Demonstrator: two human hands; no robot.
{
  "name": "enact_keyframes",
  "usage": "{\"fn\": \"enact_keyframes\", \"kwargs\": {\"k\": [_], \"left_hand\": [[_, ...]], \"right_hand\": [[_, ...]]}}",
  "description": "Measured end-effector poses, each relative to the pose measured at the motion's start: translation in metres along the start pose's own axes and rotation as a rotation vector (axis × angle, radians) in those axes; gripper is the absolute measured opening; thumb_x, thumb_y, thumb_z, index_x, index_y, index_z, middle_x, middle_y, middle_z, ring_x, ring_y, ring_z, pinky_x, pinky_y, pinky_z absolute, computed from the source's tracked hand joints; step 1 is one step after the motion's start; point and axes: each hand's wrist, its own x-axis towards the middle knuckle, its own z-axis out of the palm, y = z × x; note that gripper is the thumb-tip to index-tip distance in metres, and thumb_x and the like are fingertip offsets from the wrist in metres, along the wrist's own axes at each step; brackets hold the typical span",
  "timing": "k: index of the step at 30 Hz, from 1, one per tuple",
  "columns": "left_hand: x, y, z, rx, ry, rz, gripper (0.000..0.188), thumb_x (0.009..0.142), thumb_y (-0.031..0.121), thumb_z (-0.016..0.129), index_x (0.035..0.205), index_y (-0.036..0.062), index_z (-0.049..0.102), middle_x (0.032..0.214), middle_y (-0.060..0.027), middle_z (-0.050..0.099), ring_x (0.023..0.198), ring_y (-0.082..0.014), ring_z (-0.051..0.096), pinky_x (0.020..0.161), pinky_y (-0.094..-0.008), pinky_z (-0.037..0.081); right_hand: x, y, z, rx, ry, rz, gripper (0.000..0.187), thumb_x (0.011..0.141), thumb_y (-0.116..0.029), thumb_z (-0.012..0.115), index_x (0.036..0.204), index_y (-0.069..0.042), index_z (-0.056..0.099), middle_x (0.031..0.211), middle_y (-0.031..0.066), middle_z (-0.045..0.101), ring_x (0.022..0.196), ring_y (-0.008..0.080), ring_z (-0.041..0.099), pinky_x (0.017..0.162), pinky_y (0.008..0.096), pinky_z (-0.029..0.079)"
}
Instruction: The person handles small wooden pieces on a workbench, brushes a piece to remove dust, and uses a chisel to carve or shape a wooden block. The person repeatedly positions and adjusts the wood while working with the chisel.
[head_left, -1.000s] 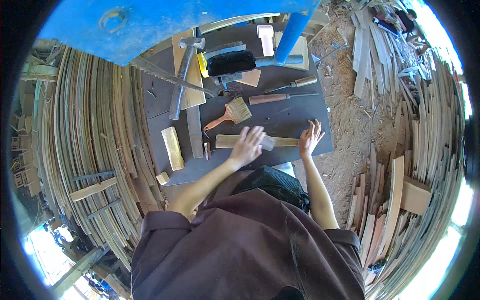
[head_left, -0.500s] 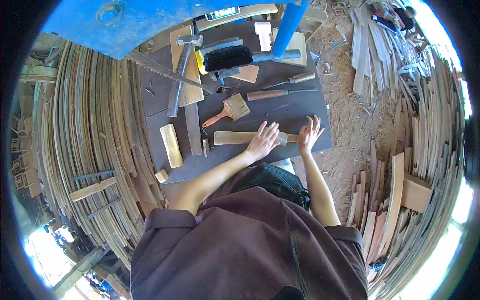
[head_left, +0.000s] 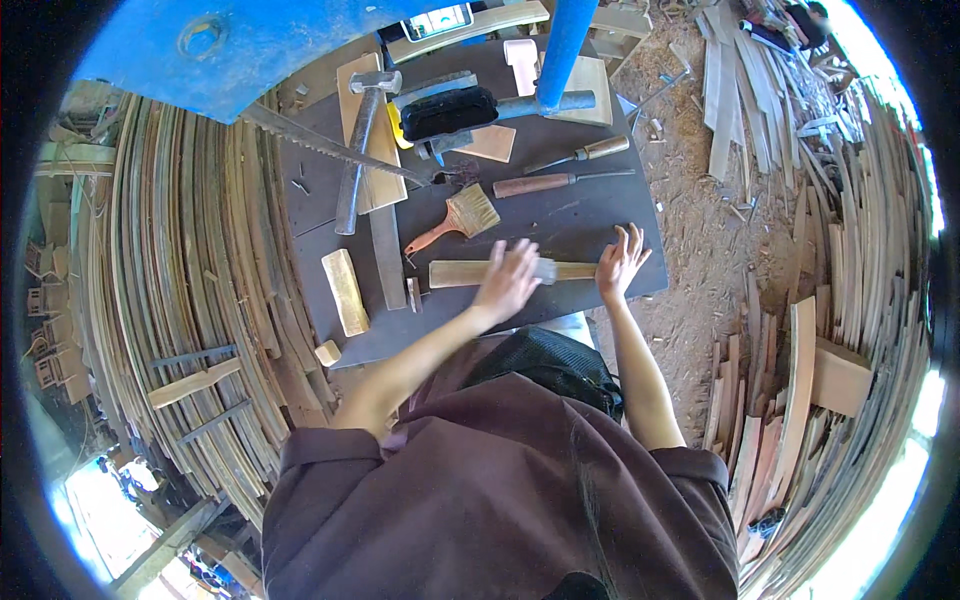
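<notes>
A pale wooden strip (head_left: 575, 271) lies crosswise near the front edge of the dark tabletop. My left hand (head_left: 508, 280), slightly blurred, presses a small grey piece of sandpaper (head_left: 545, 271) flat on the strip. Most of the sandpaper is under the palm and fingers. At the strip's right end rests my right hand (head_left: 622, 262), its fingers spread and pointing away from me, the palm side against the wood. A wide paintbrush (head_left: 468, 214) with an orange-brown handle lies beyond my left hand.
Chisels with wooden handles, one of them brown (head_left: 535, 186), lie farther right. A hammer (head_left: 362, 150) rests on a board at the left, by a saw blade (head_left: 330, 148). A wood block (head_left: 345, 292) sits front left. Overhead hangs a blue metal frame (head_left: 250, 40). Stacked planks (head_left: 190, 270) flank the table.
My left hand has slid left along the strip with the sandpaper, baring more of the wood near the right end. My right hand has stayed at that end.
</notes>
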Motion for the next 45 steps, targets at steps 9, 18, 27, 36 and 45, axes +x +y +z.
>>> {"fn": "enact_keyframes", "kwargs": {"k": [9, 18, 27, 36, 45], "left_hand": [[-0.043, -0.063, -0.036, 0.051, 0.021, -0.026, 0.052, 0.089, 0.039, 0.064, 0.132, 0.0106, 0.056, 0.140, -0.0112, 0.050, 0.138, -0.0284, 0.039, 0.108, -0.0657, 0.024], [-0.001, -0.007, -0.016, -0.193, 0.063, -0.006, 0.049, 0.088, 0.029, 0.067, 0.128, 0.0030, 0.056, 0.133, -0.0151, 0.051, 0.136, -0.0337, 0.039, 0.111, -0.0636, 0.023], [-0.024, -0.036, -0.025, -0.178, 0.038, -0.020, 0.055, 0.085, 0.040, 0.069, 0.132, 0.0133, 0.058, 0.137, -0.0152, 0.049, 0.139, -0.0334, 0.037, 0.114, -0.0636, 0.017], [-0.030, -0.035, -0.029, -0.130, 0.080, -0.110, 0.053, 0.088, 0.041, 0.066, 0.129, 0.0095, 0.059, 0.137, -0.0149, 0.049, 0.136, -0.0336, 0.039, 0.114, -0.0615, 0.022], [0.028, -0.005, 0.001, -0.196, 0.096, 0.077, 0.051, 0.086, 0.046, 0.064, 0.119, 0.0069, 0.064, 0.132, -0.0132, 0.054, 0.135, -0.0284, 0.041, 0.114, -0.0572, 0.022]], "right_hand": [[-0.003, 0.004, 0.003, -0.002, -0.002, 0.015, 0.041, 0.086, -0.012, 0.050, 0.126, -0.010, 0.056, 0.144, 0.0145, 0.045, 0.142, 0.0350, 0.032, 0.113, 0.0672, 0.015], [0.000, -0.001, -0.001, -0.006, -0.007, 0.012, 0.041, 0.086, -0.013, 0.050, 0.127, -0.009, 0.055, 0.144, 0.0140, 0.044, 0.143, 0.0347, 0.031, 0.113, 0.0672, 0.015], [-0.002, 0.004, 0.003, -0.007, 0.032, 0.033, 0.041, 0.085, -0.011, 0.052, 0.126, -0.011, 0.055, 0.143, 0.0130, 0.046, 0.142, 0.0343, 0.033, 0.113, 0.0671, 0.015], [-0.002, -0.001, -0.001, -0.015, 0.024, 0.016, 0.041, 0.085, -0.011, 0.052, 0.126, -0.011, 0.054, 0.143, 0.0136, 0.045, 0.142, 0.0341, 0.033, 0.112, 0.0676, 0.016], [-0.001, 0.007, 0.002, -0.051, 0.008, 0.031, 0.042, 0.085, -0.014, 0.052, 0.127, -0.011, 0.054, 0.143, 0.0135, 0.045, 0.142, 0.0340, 0.032, 0.113, 0.0671, 0.016]]}}
